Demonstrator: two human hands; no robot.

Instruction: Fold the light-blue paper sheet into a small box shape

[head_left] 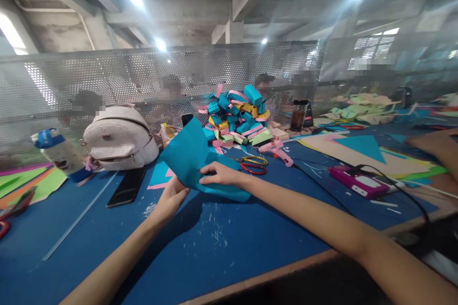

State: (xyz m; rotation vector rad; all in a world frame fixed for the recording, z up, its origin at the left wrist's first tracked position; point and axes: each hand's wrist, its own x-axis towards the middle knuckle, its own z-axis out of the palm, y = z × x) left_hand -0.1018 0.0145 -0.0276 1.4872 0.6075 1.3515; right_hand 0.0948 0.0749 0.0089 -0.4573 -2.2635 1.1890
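Note:
A sheet of blue paper (188, 150) is held up above the table, bent in a curve, its lower part spreading to the right. My left hand (174, 193) grips its lower left edge between thumb and fingers. Above the lower part, my right hand (220, 175) has its fingers curled against the sheet, pinching it near the bend. Just behind my right hand lie scissors with yellow handles (255, 160) and scissors with red handles (254, 168). A pink glue gun (277, 151) rests farther right, its cord running toward me.
A pile of folded paper pieces (236, 116) rises behind. To the left stand a white backpack (119, 138), a bottle (62, 152) and a black phone (127, 188). At right are a magenta power bank (359, 182), paper sheets (361, 147) and another person's arm (434, 145).

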